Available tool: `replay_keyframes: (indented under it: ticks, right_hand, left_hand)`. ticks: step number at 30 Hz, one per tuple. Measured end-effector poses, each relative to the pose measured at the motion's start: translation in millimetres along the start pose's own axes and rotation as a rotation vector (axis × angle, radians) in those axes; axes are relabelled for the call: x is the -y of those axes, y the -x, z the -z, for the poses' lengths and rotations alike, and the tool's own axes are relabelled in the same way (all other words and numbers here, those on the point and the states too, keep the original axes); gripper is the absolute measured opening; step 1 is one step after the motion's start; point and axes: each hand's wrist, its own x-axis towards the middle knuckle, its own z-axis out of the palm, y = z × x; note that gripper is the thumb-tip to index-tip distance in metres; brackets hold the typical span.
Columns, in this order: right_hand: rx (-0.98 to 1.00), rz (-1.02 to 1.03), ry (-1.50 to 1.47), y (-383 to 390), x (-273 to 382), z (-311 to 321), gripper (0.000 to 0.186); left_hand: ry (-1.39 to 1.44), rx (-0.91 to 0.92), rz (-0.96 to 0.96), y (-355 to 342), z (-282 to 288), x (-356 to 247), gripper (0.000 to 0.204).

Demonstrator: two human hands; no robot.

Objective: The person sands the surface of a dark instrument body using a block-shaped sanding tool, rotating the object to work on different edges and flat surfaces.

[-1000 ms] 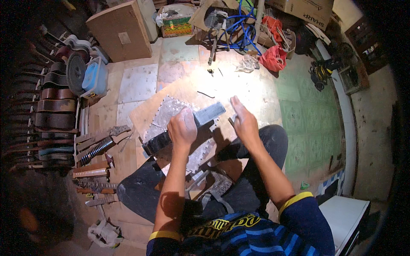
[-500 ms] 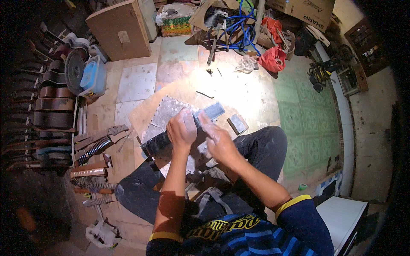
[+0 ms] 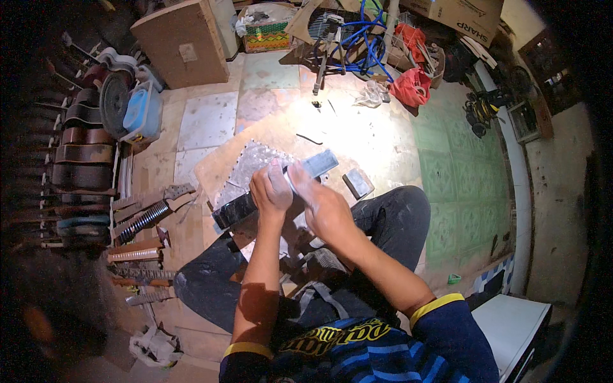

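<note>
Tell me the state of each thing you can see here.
Long block: gripped, slanted
Left hand: closed around the long block
Right hand: beside the left, grip unclear
Small block: lying unheld
Thin dark strip: slightly bent
Blue tubing: tangled
Red bag: crumpled

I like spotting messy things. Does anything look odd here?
Yes: at the far side, the blue hose or cord is tangled, not neatly coiled. Nearer the middle, a thin dark curved strip lies by itself, like something dropped.
</note>
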Motion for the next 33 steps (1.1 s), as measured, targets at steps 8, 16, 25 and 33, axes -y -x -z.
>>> replay_keyframes:
  ticks: [8, 16, 25, 33]
  right_hand:
    - [-0.162, 0.207, 0.008, -11.5, -7.9, -13.4, 0.080]
    - [-0.192, 0.206, -0.194, -19.8, -15.2, -14.7, 0.076]
    - [-0.197, 0.122, -0.103, -17.7, -7.7, -15.2, 0.073]
    - [-0.236, 0.172, -0.220, -21.0, -13.9, -22.6, 0.071]
  left_hand:
    - [0.043, -0.093, -0.086, 18.6, -18.5, 42.6, 0.039]
    - [0.218, 0.015, 0.014, -0.3, 5.8, -3.7, 0.045]
    - [0.165, -0.084, -0.007, 0.6, -1.5, 2.7, 0.048]
    - [0.257, 0.068, 0.084, -4.5, 10.0, -12.9, 0.051]
